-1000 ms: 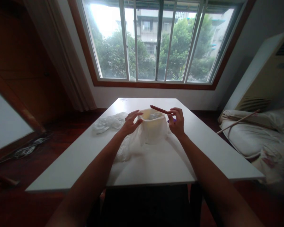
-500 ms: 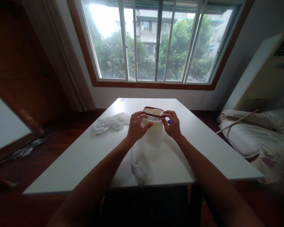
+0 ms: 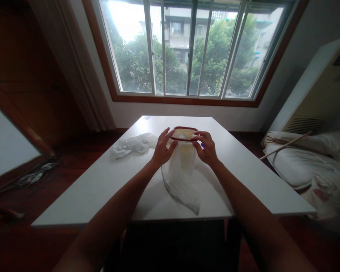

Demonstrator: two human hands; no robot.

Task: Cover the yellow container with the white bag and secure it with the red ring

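Note:
A lid [image 3: 184, 133] with a reddish-brown rim and a pale, see-through middle lies over the mouth of a pale translucent container [image 3: 187, 155] on the table. My left hand [image 3: 163, 148] is at the lid's left edge, thumb below the rim and some fingers raised. At the right edge, my right hand [image 3: 206, 146] grips the rim with its fingers above and thumb beneath. A clear plastic bag [image 3: 184, 187] trails from the container's front toward me. Behind my right hand shows a small purple thing [image 3: 203, 145], mostly hidden.
A crumpled clear plastic bag [image 3: 133, 146] lies to the left on the white table [image 3: 102, 189]. On the right, beyond the table edge, a stick [image 3: 285, 145] rests on a covered, cushioned seat [image 3: 294, 162]. Cables [image 3: 38, 173] lie on the floor at left.
The lid has turned slightly and shows its top more fully. My left fingers have lifted and spread a little. The trailing bag has swung to the right.

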